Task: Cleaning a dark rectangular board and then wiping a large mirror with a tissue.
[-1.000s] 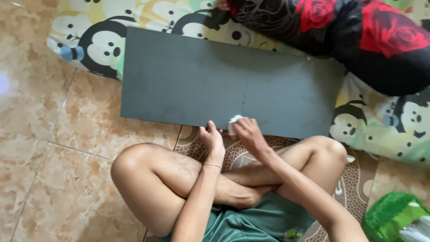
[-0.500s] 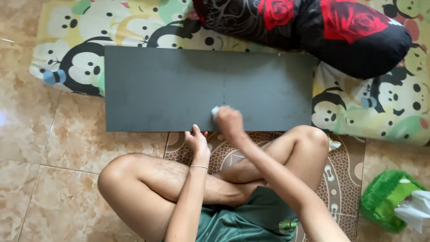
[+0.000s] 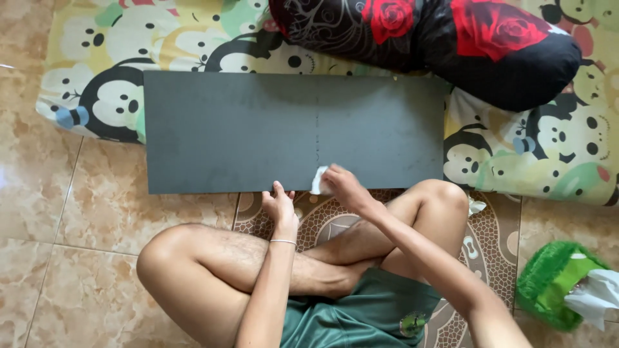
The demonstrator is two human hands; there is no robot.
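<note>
The dark grey board (image 3: pixel 258 132) lies flat, its long axis running left to right — far edge on the cartoon-print mattress (image 3: pixel 97 71), near edge over the tiled floor (image 3: pixel 58 212). At that near edge the right hand (image 3: pixel 345 185) pinches a white tissue (image 3: pixel 318 180) against the board, grip clamped on it. The left hand (image 3: pixel 279 205) rests fingertips on the edge, fingers together — a rose-print pillow (image 3: pixel 451 38) beyond.

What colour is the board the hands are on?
Dark grey, matte and plain; the board shows best in the head view, with the right hand pressing a white tissue on it.
</note>
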